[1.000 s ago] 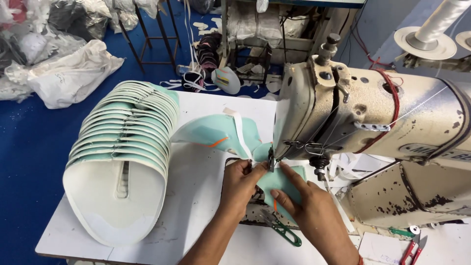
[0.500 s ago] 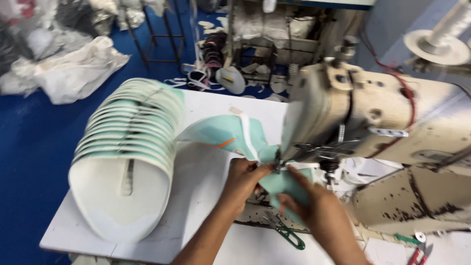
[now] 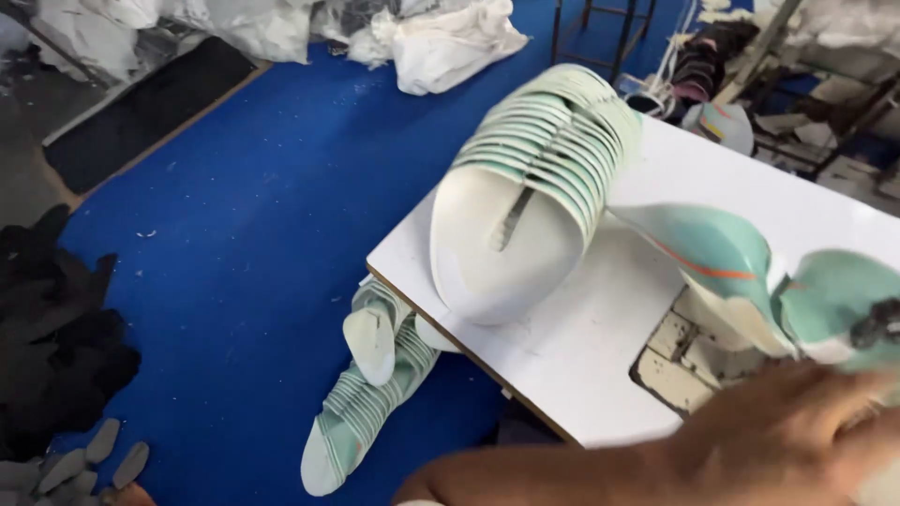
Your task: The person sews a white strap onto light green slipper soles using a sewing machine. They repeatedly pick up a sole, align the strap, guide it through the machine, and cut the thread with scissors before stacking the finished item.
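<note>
A blurred hand [image 3: 778,440] at five o'clock lifts a mint shoe upper [image 3: 750,272] off the white worktop [image 3: 581,365], finger grip hidden; one stack [image 3: 534,187] waits at twelve, another [image 3: 361,403] lies on the blue floor [image 3: 253,215] at seven

Only one arm of the person shows, blurred, along the near edge at the right. The forearm is bare from the elbow to the wrist: no sleeve, cuff, watch or band appears on it. The hand [image 3: 797,436] at its right end is bare too, with no glove and no ring that can be made out. The blur hides the fingers, and which hand it is cannot be told.
</note>
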